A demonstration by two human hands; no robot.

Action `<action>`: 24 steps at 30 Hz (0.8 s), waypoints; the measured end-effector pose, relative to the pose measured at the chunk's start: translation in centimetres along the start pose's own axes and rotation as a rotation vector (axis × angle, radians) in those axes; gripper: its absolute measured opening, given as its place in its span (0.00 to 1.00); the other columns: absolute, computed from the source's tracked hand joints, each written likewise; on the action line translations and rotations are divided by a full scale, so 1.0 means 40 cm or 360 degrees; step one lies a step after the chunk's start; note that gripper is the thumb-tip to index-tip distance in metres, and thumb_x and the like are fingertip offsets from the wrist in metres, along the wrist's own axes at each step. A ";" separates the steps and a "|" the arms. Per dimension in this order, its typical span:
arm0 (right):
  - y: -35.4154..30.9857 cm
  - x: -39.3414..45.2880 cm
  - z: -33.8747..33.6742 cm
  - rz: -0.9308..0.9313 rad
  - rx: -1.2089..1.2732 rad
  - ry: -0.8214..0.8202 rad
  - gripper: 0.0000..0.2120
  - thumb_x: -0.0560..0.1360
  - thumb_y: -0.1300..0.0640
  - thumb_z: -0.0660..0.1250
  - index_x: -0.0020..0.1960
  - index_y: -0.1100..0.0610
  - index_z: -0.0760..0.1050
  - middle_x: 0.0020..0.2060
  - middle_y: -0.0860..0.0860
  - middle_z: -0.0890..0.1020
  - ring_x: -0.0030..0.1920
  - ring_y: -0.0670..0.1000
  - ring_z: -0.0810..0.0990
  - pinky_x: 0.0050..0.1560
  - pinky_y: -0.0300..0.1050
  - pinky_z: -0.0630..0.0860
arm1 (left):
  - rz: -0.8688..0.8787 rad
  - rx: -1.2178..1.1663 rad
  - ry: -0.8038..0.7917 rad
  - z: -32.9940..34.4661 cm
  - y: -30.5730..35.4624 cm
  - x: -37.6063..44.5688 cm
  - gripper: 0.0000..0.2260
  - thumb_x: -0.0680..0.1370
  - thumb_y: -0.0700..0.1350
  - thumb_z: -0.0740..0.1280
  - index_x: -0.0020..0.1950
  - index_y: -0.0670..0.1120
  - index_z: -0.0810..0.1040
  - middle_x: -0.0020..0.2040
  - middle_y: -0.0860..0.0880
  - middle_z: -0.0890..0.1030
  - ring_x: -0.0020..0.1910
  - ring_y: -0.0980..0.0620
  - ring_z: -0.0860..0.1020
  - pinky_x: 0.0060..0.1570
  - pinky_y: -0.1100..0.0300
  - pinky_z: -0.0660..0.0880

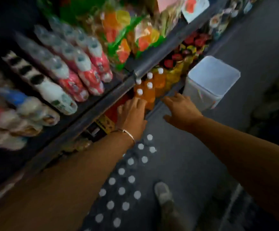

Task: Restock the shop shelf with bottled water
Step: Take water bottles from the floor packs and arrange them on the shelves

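Forearms reach to lower shelf (158,104) | left hand (132,112) fingers against orange bottles (149,93), grip unclear | right hand (182,108) spread, empty | water bottles (127,177) wait on floor | step: likely clearing space | next: lift water.

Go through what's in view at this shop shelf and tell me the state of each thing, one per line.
Left hand: fingers on the white-capped orange drink bottles, grip unclear.
Right hand: open, holding nothing.
Orange drink bottles: upright, capped, on lower shelf.
Clear white-capped water bottles: upright, capped, on floor.
White plastic bin: upright, lidless.
Red-labelled bottles: shelved, capped.
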State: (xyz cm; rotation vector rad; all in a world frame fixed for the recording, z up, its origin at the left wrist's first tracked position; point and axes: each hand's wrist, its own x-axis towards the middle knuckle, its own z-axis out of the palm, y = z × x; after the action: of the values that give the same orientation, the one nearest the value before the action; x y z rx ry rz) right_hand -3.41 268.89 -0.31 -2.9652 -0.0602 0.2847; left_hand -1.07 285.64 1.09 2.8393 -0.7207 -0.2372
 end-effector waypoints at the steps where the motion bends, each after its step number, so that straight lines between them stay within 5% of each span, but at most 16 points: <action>1: 0.013 0.011 0.081 0.0008 0.0012 -0.0056 0.28 0.75 0.49 0.65 0.71 0.55 0.62 0.67 0.54 0.70 0.68 0.57 0.63 0.63 0.51 0.62 | -0.0016 -0.0001 -0.0043 0.074 -0.018 0.007 0.22 0.74 0.47 0.67 0.66 0.48 0.67 0.67 0.48 0.67 0.66 0.45 0.65 0.60 0.50 0.62; 7: 0.077 0.091 0.522 0.0050 0.0044 -0.0352 0.31 0.76 0.47 0.64 0.74 0.55 0.58 0.70 0.54 0.67 0.68 0.58 0.65 0.65 0.52 0.63 | -0.0139 -0.0072 -0.0210 0.467 -0.110 0.047 0.24 0.75 0.46 0.66 0.69 0.50 0.63 0.69 0.49 0.64 0.68 0.47 0.62 0.63 0.50 0.59; 12: 0.078 0.183 0.766 0.0367 0.0436 -0.0470 0.36 0.72 0.46 0.69 0.73 0.56 0.58 0.68 0.57 0.70 0.66 0.60 0.68 0.65 0.54 0.68 | -0.0167 -0.0085 -0.0236 0.682 -0.180 0.083 0.25 0.74 0.48 0.67 0.69 0.50 0.63 0.70 0.50 0.63 0.69 0.48 0.61 0.65 0.51 0.58; 18: 0.069 0.267 0.885 0.0518 0.0997 -0.0564 0.43 0.68 0.52 0.75 0.75 0.55 0.55 0.69 0.56 0.69 0.69 0.57 0.68 0.64 0.46 0.65 | -0.0106 -0.0040 -0.0146 0.792 -0.233 0.114 0.24 0.73 0.49 0.68 0.67 0.51 0.65 0.70 0.51 0.63 0.70 0.50 0.60 0.67 0.52 0.57; 24: 0.070 0.262 0.871 0.0524 0.1013 -0.0408 0.29 0.65 0.53 0.77 0.62 0.56 0.71 0.58 0.55 0.78 0.58 0.55 0.76 0.52 0.44 0.71 | -0.0063 -0.0047 -0.0117 0.789 -0.240 0.111 0.24 0.73 0.53 0.68 0.66 0.51 0.66 0.70 0.52 0.63 0.70 0.50 0.60 0.66 0.52 0.57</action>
State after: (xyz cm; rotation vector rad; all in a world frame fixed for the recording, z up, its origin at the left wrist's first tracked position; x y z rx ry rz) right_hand 0.26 272.18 -36.49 -2.2809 0.4115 0.5956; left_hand 0.70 286.87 -32.11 2.8317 -0.6696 -0.3572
